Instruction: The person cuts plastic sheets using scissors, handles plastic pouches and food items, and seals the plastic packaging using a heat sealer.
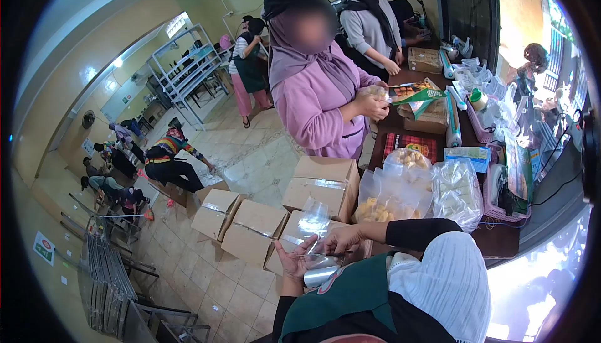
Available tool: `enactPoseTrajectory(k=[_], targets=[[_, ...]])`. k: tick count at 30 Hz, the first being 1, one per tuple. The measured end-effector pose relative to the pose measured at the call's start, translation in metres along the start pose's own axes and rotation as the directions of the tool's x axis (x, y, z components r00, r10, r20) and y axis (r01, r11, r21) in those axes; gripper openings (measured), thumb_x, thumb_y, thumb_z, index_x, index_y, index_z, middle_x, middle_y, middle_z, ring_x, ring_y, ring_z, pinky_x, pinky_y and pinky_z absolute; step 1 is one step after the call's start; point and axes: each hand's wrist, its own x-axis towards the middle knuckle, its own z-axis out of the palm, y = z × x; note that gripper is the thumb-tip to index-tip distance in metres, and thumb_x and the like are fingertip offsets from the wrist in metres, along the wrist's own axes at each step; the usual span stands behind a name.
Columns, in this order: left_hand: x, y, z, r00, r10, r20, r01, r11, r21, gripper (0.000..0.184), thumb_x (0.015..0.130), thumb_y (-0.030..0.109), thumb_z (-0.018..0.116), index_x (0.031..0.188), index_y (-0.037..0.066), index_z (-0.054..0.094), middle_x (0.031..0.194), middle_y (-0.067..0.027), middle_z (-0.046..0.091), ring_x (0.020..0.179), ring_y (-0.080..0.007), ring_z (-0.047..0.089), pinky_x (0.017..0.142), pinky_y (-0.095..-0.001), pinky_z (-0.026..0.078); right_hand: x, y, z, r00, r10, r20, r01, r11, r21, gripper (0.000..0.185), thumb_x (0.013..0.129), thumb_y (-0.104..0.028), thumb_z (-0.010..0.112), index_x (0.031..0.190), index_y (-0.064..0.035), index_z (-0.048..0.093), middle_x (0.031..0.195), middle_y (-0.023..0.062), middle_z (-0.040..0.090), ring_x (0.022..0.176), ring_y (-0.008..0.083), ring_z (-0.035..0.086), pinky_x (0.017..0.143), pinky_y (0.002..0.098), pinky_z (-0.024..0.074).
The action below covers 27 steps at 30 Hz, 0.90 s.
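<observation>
My left hand [293, 258] is palm up with fingers spread, beside a clear plastic bag [313, 221] that stands up shiny over a carton. My right hand [344, 239], in a black sleeve, has its fingers curled and closed on the clear plastic. A slim dark shape shows under the right fingers, too small to name. Just below both hands lies a shiny, roll-shaped clear plastic thing [320, 276], against my green apron [341, 302]. Right of my right hand, bags of yellowish food pieces [388, 208] sit on the dark table [498, 239].
Cardboard boxes [255, 233] stand in a row to the left. Clear-wrapped packs [457, 192] and a pink basket [504, 214] are at the right. Across the table, a person in pink [316, 108] holds a small bag beside a green pouch [419, 95]. Other people work behind.
</observation>
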Motion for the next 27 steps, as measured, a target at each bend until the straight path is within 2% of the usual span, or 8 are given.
enactPoseTrajectory(k=[6, 9, 13, 16, 19, 21, 24, 27], targets=[[0.001, 0.000, 0.007, 1.000, -0.019, -0.002, 0.018, 0.997, -0.079, 0.124, 0.061, 0.090, 0.023, 0.132, -0.011, 0.028, 0.130, -0.0270, 0.041, 0.115, -0.0359, 0.048, 0.094, -0.0475, 0.042, -0.002, -0.005, 0.004, 0.999, 0.009, -0.031, -0.007, 0.997, 0.071, 0.027, 0.066, -0.004, 0.072, 0.092, 0.0008, 0.062, 0.070, 0.0043, 0.061, 0.055, 0.0105, 0.057, 0.044, 0.0220, 0.0425], [0.001, 0.000, 0.002, 0.997, -0.020, -0.077, 0.016, 0.998, -0.052, 0.126, 0.060, 0.091, 0.022, 0.132, -0.012, 0.028, 0.129, -0.0265, 0.042, 0.114, -0.0357, 0.049, 0.093, -0.0484, 0.043, -0.004, -0.007, 0.004, 1.000, 0.021, -0.006, -0.021, 0.998, 0.054, 0.028, 0.066, -0.004, 0.073, 0.091, 0.0007, 0.063, 0.072, 0.0048, 0.061, 0.057, 0.0105, 0.058, 0.045, 0.0218, 0.0436], [-0.002, 0.000, -0.001, 0.999, -0.021, -0.046, 0.021, 1.000, 0.000, 0.128, 0.058, 0.092, 0.019, 0.131, -0.012, 0.029, 0.127, -0.0258, 0.044, 0.113, -0.0343, 0.050, 0.093, -0.0462, 0.043, -0.004, -0.003, 0.003, 1.000, 0.017, -0.010, -0.016, 0.996, 0.088, 0.028, 0.066, -0.003, 0.073, 0.091, 0.0002, 0.063, 0.073, 0.0052, 0.061, 0.057, 0.0103, 0.058, 0.047, 0.0219, 0.0454], [0.001, 0.000, 0.001, 0.998, -0.021, -0.059, 0.022, 1.000, 0.011, 0.128, 0.058, 0.092, 0.018, 0.131, -0.012, 0.029, 0.127, -0.0255, 0.044, 0.112, -0.0336, 0.051, 0.093, -0.0457, 0.043, -0.004, -0.002, 0.004, 1.000, -0.005, -0.017, 0.006, 0.998, 0.062, 0.034, 0.067, -0.004, 0.074, 0.099, -0.0010, 0.063, 0.069, 0.0015, 0.061, 0.053, 0.0065, 0.053, 0.043, 0.0208, 0.0394], [0.002, 0.000, 0.003, 0.997, -0.024, -0.074, 0.026, 0.999, 0.023, 0.129, 0.058, 0.093, 0.017, 0.132, -0.012, 0.029, 0.127, -0.0250, 0.045, 0.112, -0.0332, 0.052, 0.093, -0.0460, 0.044, 0.007, 0.011, 0.003, 0.999, -0.039, -0.030, 0.041, 0.997, 0.066, 0.035, 0.066, -0.004, 0.074, 0.099, -0.0006, 0.063, 0.071, 0.0020, 0.061, 0.057, 0.0068, 0.055, 0.045, 0.0212, 0.0405], [0.002, 0.000, -0.004, 0.998, -0.028, -0.062, 0.030, 0.999, 0.029, 0.129, 0.057, 0.093, 0.016, 0.132, -0.012, 0.028, 0.126, -0.0247, 0.045, 0.111, -0.0330, 0.052, 0.092, -0.0464, 0.044, 0.003, 0.003, 0.003, 1.000, 0.015, -0.023, -0.013, 0.996, 0.093, 0.032, 0.065, -0.004, 0.074, 0.095, 0.0000, 0.063, 0.074, 0.0035, 0.061, 0.059, 0.0102, 0.057, 0.048, 0.0224, 0.0449], [0.002, 0.002, -0.007, 0.991, -0.040, 0.124, 0.064, 0.978, -0.199, 0.130, 0.056, 0.093, 0.017, 0.133, -0.011, 0.028, 0.127, -0.0242, 0.044, 0.111, -0.0343, 0.052, 0.093, -0.0481, 0.043, 0.003, 0.000, 0.005, 1.000, -0.014, 0.003, 0.013, 0.992, 0.123, 0.031, 0.065, -0.004, 0.075, 0.093, 0.0001, 0.062, 0.076, 0.0045, 0.061, 0.062, 0.0123, 0.059, 0.052, 0.0235, 0.0477], [0.003, -0.001, 0.009, 0.994, -0.021, -0.104, 0.019, 1.000, -0.019, 0.130, 0.055, 0.094, 0.020, 0.133, -0.010, 0.028, 0.129, -0.0227, 0.042, 0.109, -0.0366, 0.052, 0.091, -0.0508, 0.043, 0.002, -0.011, 0.008, 0.998, -0.022, 0.056, 0.017, 0.996, 0.090, 0.034, 0.065, -0.004, 0.075, 0.096, -0.0005, 0.061, 0.079, 0.0049, 0.061, 0.066, 0.0130, 0.059, 0.054, 0.0246, 0.0487]])
